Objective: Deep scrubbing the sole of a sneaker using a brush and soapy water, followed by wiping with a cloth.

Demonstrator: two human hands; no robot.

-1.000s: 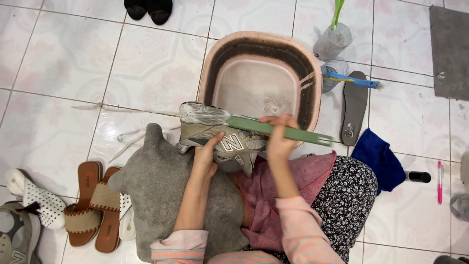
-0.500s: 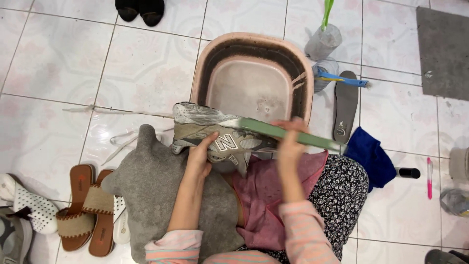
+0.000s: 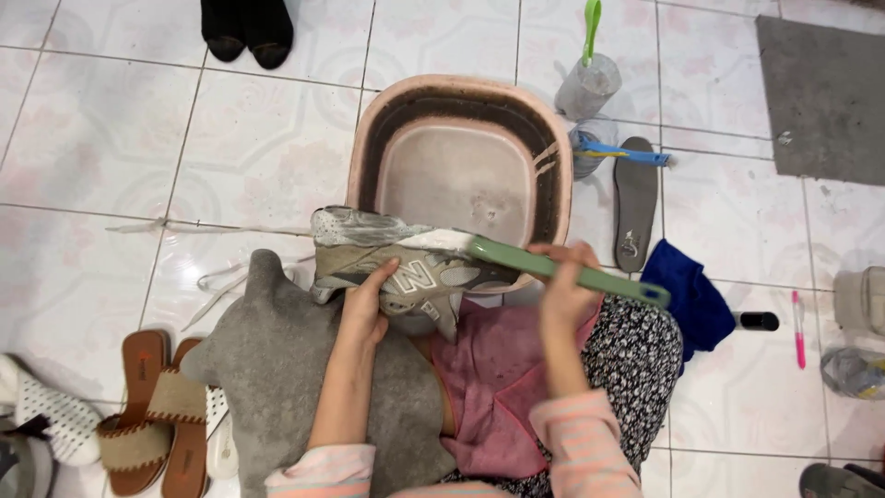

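Sneaker (image 3: 406, 267) of grey and beige mesh and suede lies on its side at the centre of the view, over the 6 o'clock rim of a pink, square-cornered plastic wash basin (image 3: 361, 157) that stands on the white tiled floor (image 3: 111, 120). The left hand (image 3: 364, 304) is clamped on the shoe from 6 o'clock, thumb across the side panel, fingers tucked under. The right hand (image 3: 564, 281) is closed round the long green plastic handle of a scrubbing brush (image 3: 562, 269); the brush head rests on the sneaker's heel end, where white foam shows, and the handle runs out toward 4 o'clock. The two hands are apart, one at each end of the shoe.

Below the sneaker, toward 6 o'clock, a pink cloth (image 3: 498, 378) covers the lap, and a grey towel (image 3: 277, 369) spreads out at 7 o'clock. At 8 o'clock a pair of brown and tan strap sandals (image 3: 152, 420) lies beside a white perforated shoe (image 3: 46, 415). At 2 o'clock from the basin a grey insole (image 3: 636, 198) lies flat, with a blue-handled brush (image 3: 627, 153) just above it and a clear bottle with a green top (image 3: 587, 78) further toward 1 o'clock. A dark blue cloth (image 3: 691, 300) sits at 3 o'clock, near a pink toothbrush (image 3: 798, 327). A pair of black shoes (image 3: 247, 32) stands at 11 o'clock.
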